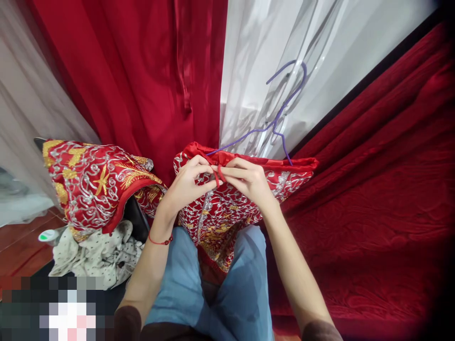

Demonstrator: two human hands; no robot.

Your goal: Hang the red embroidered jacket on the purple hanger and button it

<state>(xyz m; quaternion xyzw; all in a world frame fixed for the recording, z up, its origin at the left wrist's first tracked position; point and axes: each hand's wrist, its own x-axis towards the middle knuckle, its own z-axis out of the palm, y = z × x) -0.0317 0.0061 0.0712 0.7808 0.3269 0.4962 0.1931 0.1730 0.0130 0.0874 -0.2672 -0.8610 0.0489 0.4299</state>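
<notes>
A red skirt-like garment [213, 213] with silver and gold embroidery hangs down in front of my knees. A purple wire hanger [280, 111] goes into its red satin waistband [280, 163], hook upward. At the waistband, my left hand [190, 180] pinches a thin red cord [218, 176]. My right hand [247, 182] meets it there, its fingers closed on the same cord, which loops around between the fingertips. Part of the cord is hidden by the fingers.
To the left, a matching embroidered red garment [95, 180] drapes over a dark chair back, above a white dotted cloth [103, 251] and a white bottle [49, 235]. Red curtains [142, 61] and a sheer white curtain [249, 57] hang behind; dark red fabric [384, 189] covers the right.
</notes>
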